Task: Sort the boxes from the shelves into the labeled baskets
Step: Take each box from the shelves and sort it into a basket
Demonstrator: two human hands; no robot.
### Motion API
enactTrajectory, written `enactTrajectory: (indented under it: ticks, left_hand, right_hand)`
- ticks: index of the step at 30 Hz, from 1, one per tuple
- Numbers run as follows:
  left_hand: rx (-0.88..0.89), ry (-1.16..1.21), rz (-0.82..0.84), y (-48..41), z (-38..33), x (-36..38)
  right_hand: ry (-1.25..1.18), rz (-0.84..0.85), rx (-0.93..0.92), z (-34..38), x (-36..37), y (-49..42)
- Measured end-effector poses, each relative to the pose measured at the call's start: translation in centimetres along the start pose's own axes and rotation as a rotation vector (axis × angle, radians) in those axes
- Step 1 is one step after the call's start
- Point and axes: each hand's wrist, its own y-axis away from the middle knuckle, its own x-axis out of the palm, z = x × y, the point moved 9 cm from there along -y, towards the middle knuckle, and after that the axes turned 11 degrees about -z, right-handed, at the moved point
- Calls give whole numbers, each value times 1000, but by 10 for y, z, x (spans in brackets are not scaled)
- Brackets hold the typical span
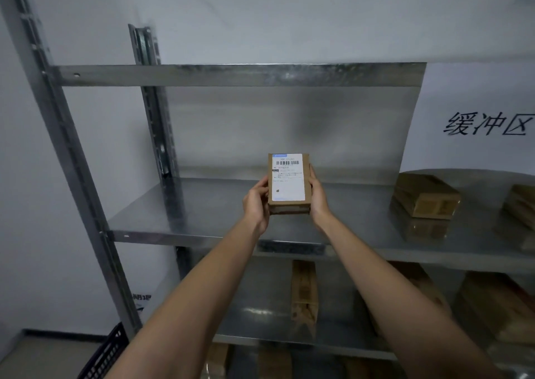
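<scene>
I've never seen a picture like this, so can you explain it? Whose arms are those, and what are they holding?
There is no machine here. The camera sits on a person's head, so you see their own two arms reaching out. The left hand and right hand hold a small cardboard box by its sides, its white barcode label facing the camera, above a metal shelf. More brown boxes lie on that shelf to the right, and others on the shelf below. A black basket peeks in at the bottom left.
</scene>
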Motion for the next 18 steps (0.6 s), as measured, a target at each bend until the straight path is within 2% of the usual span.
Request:
enactTrajectory:
  ticks: [7, 18]
  left_hand:
    - [-47, 63, 49, 16, 1, 4]
    - [-254, 99, 283, 62, 24, 33]
  right_hand:
    - [38, -41, -75, 19, -10, 27]
    - [96, -325, -178, 50, -62, 120]
